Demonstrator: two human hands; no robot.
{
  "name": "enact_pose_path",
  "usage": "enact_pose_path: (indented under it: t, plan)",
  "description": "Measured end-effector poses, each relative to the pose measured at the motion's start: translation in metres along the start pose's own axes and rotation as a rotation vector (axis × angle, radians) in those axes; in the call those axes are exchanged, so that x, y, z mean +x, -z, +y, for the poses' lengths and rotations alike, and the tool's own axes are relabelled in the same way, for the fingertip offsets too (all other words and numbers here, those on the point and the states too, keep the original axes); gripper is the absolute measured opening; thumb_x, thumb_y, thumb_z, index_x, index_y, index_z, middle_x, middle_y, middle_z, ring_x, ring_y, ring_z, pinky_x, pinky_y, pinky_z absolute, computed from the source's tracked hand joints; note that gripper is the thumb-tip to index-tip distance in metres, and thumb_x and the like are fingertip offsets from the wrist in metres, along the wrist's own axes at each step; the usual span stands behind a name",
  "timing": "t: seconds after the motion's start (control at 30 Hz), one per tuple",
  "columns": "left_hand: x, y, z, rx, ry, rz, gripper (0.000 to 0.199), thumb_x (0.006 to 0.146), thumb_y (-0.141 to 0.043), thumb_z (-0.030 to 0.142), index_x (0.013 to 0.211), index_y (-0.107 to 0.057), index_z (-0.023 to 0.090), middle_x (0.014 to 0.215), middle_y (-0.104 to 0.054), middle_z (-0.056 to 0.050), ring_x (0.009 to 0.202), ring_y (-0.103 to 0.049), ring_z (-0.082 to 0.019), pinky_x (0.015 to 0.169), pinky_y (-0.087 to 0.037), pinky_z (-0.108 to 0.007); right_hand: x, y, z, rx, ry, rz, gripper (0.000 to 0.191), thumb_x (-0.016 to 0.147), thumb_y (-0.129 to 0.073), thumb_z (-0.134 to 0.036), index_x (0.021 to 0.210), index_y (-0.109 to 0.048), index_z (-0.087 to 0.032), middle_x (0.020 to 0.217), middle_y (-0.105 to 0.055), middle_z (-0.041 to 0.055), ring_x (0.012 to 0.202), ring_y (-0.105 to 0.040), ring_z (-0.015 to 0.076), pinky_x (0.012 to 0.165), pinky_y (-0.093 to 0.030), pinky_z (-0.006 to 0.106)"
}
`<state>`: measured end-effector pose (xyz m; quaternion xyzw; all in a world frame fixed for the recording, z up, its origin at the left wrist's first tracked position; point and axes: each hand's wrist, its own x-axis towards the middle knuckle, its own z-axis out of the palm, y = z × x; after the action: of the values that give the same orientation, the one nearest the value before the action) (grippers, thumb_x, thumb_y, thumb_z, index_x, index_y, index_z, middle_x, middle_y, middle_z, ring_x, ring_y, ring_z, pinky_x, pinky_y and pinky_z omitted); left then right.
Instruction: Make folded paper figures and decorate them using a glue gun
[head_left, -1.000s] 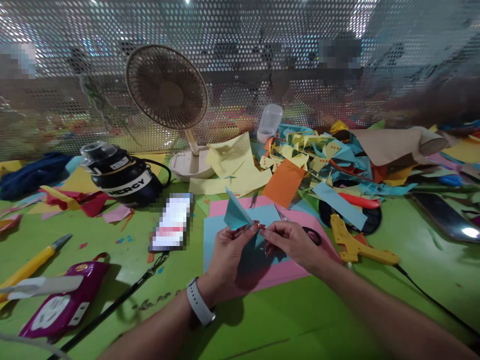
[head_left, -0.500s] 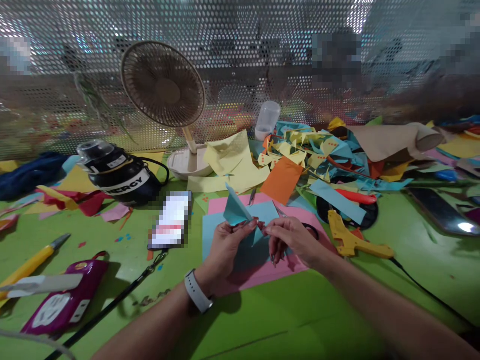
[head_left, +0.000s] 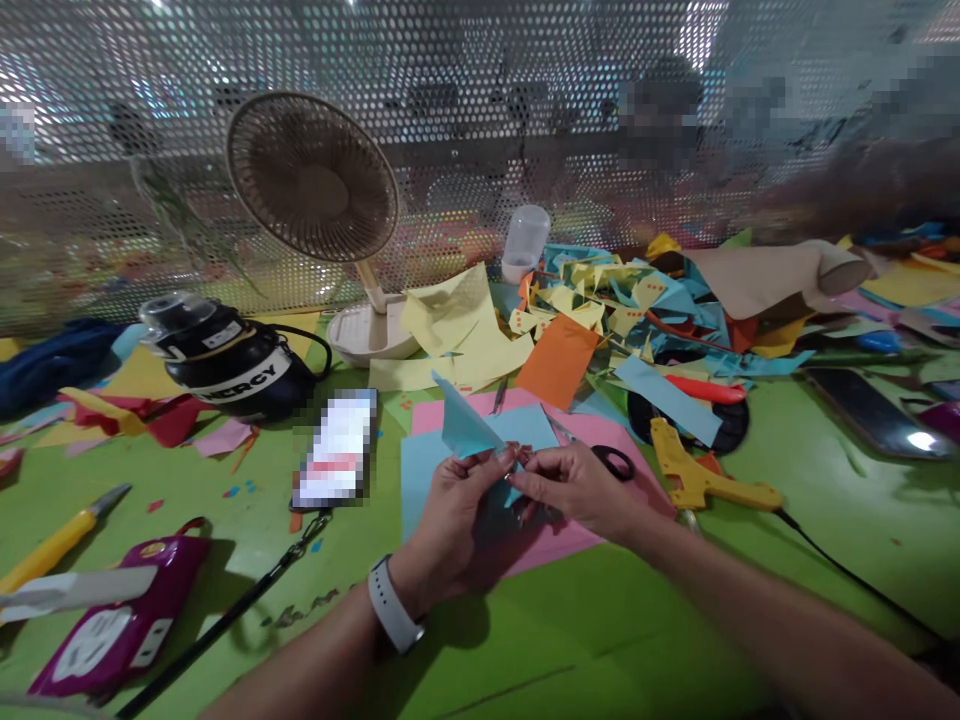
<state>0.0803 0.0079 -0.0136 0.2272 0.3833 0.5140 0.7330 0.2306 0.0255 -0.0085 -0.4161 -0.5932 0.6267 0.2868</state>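
Observation:
A folded piece of light blue paper (head_left: 466, 425) is pinched in my left hand (head_left: 456, 495), its pointed end standing up and to the left. The fingers of my right hand (head_left: 571, 482) are closed at the paper's lower right corner, meeting the left fingertips there. Both hands are above a blue sheet (head_left: 424, 463), which lies on a larger pink sheet (head_left: 631, 455). Scissors with black handles (head_left: 613, 462) rest on these sheets just beyond my right hand, their blades partly hidden.
A yellow glue gun (head_left: 694, 475) with a cord lies at right, near a phone (head_left: 870, 412). Paper scraps (head_left: 600, 300) are heaped at the back. On the left are a fan (head_left: 313, 180), a black bottle (head_left: 232, 365), a lit phone (head_left: 335, 448), a purple case (head_left: 127, 610) and a yellow-handled cutter (head_left: 56, 550).
My right hand has moved in to the left, and its fingers have closed on the folded paper beside my left fingertips. The scissors' handle shows more. The view has shifted slightly.

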Motion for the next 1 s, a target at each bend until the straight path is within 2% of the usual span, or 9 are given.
enact_pose_path:
  t: [0.1, 0.17, 0.3, 0.4, 0.53, 0.67, 0.77, 0.87, 1.0]
  plan:
    - [0.003, 0.001, -0.001, -0.059, 0.004, 0.024, 0.016, 0.063, -0.083, 0.022, 0.06, -0.069, 0.015, 0.064, -0.069, -0.001, 0.054, -0.06, -0.011, 0.054, -0.05, -0.023, 0.0, 0.001, 0.002, -0.031, 0.004, -0.004, 0.036, 0.08, -0.065, -0.048, 0.069, -0.065, -0.014, 0.06, -0.067, 0.001, 0.044, -0.054, 0.0056, 0.04, -0.04, 0.015]
    - [0.005, 0.001, -0.001, -0.077, 0.006, 0.036, 0.019, 0.061, -0.084, 0.021, 0.057, -0.067, 0.015, 0.065, -0.07, -0.001, 0.054, -0.06, -0.01, 0.054, -0.049, -0.023, 0.0, 0.002, 0.005, -0.015, -0.007, 0.009, 0.034, 0.078, -0.068, -0.048, 0.071, -0.065, -0.015, 0.061, -0.068, 0.0007, 0.046, -0.058, 0.0074, 0.04, -0.043, 0.016]
    - [0.006, 0.0, 0.001, -0.071, 0.006, 0.097, 0.016, 0.06, -0.084, 0.021, 0.065, -0.07, 0.014, 0.07, -0.072, -0.003, 0.062, -0.063, -0.013, 0.059, -0.051, -0.023, 0.001, 0.002, 0.011, 0.055, -0.023, 0.024, 0.033, 0.076, -0.07, -0.047, 0.076, -0.067, -0.015, 0.062, -0.068, 0.0003, 0.052, -0.062, 0.0092, 0.044, -0.047, 0.016]
    - [0.007, 0.001, 0.002, -0.081, -0.012, 0.124, 0.015, 0.06, -0.084, 0.019, 0.061, -0.07, 0.016, 0.073, -0.073, -0.003, 0.067, -0.065, -0.014, 0.061, -0.051, -0.022, 0.001, 0.001, 0.012, 0.051, -0.042, 0.011, 0.034, 0.077, -0.068, -0.049, 0.074, -0.066, -0.015, 0.063, -0.07, 0.0016, 0.053, -0.063, 0.0102, 0.042, -0.048, 0.016]
    - [0.008, 0.001, 0.002, -0.082, -0.03, 0.087, 0.014, 0.061, -0.083, 0.018, 0.059, -0.069, 0.016, 0.067, -0.071, -0.002, 0.064, -0.064, -0.012, 0.061, -0.05, -0.021, 0.0, 0.002, 0.01, 0.011, -0.031, 0.022, 0.036, 0.079, -0.066, -0.051, 0.074, -0.065, -0.015, 0.063, -0.07, 0.0015, 0.053, -0.064, 0.011, 0.039, -0.047, 0.016]
    - [0.007, 0.001, 0.0, -0.141, 0.001, 0.132, 0.016, 0.06, -0.084, 0.016, 0.062, -0.067, 0.016, 0.069, -0.071, -0.001, 0.065, -0.064, -0.013, 0.062, -0.051, -0.023, 0.001, 0.003, 0.008, 0.052, -0.067, -0.002, 0.037, 0.076, -0.068, -0.051, 0.075, -0.067, -0.015, 0.059, -0.069, 0.0008, 0.049, -0.062, 0.0092, 0.04, -0.047, 0.015]
    - [0.007, 0.001, -0.004, -0.185, 0.043, 0.137, 0.018, 0.062, -0.084, 0.018, 0.068, -0.067, 0.017, 0.078, -0.073, -0.001, 0.065, -0.065, -0.013, 0.057, -0.051, -0.024, 0.002, 0.001, 0.008, 0.061, -0.115, -0.021, 0.036, 0.068, -0.076, -0.049, 0.072, -0.068, -0.014, 0.056, -0.068, 0.0002, 0.046, -0.061, 0.0092, 0.039, -0.046, 0.015]
    - [0.008, 0.002, -0.007, -0.182, 0.048, 0.087, 0.019, 0.062, -0.084, 0.021, 0.068, -0.067, 0.016, 0.077, -0.073, -0.002, 0.059, -0.063, -0.012, 0.048, -0.047, -0.021, 0.002, -0.002, 0.009, 0.054, -0.147, -0.039, 0.037, 0.067, -0.077, -0.048, 0.065, -0.066, -0.012, 0.057, -0.068, 0.002, 0.047, -0.063, 0.011, 0.038, -0.046, 0.016]
    - [0.008, 0.001, -0.006, -0.187, 0.032, 0.109, 0.022, 0.056, -0.086, 0.018, 0.063, -0.066, 0.015, 0.074, -0.072, -0.002, 0.068, -0.066, -0.014, 0.058, -0.051, -0.022, 0.002, -0.004, 0.01, 0.059, -0.119, -0.035, 0.035, 0.068, -0.077, -0.046, 0.063, -0.065, -0.013, 0.059, -0.069, 0.002, 0.048, -0.063, 0.0096, 0.044, -0.05, 0.018]
